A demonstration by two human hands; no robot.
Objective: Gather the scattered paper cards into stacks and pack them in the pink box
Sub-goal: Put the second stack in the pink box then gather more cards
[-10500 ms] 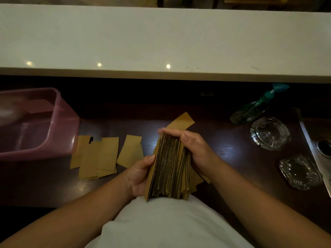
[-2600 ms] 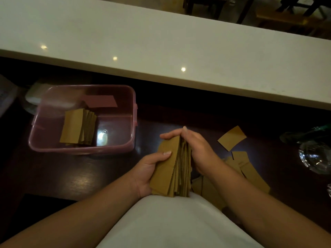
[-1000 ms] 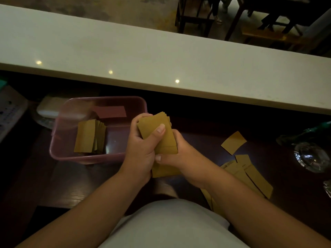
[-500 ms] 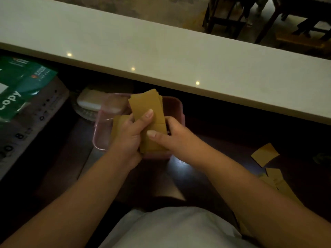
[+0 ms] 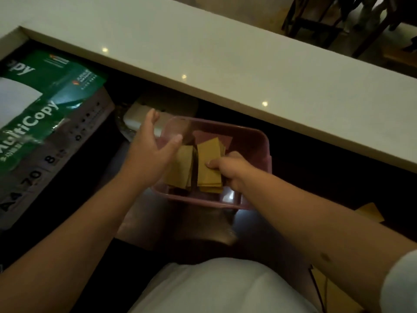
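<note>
Dimness blurred most detail. Right hand [image 5: 228,169] pinched a card stack [image 5: 209,164] inside the pink box [image 5: 259,143], thumb on top, its other fingers hidden beneath. Left hand [image 5: 150,152] hovered with fingers spread over the box's left rim, covering part of a second stack [image 5: 180,168] lying beside the first. One loose card [image 5: 372,212] showed past the right forearm, partly cut off.

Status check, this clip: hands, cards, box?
Right hand setting stack in box. Left hand open at rim. Second stack alongside. Nothing blocking.
</note>
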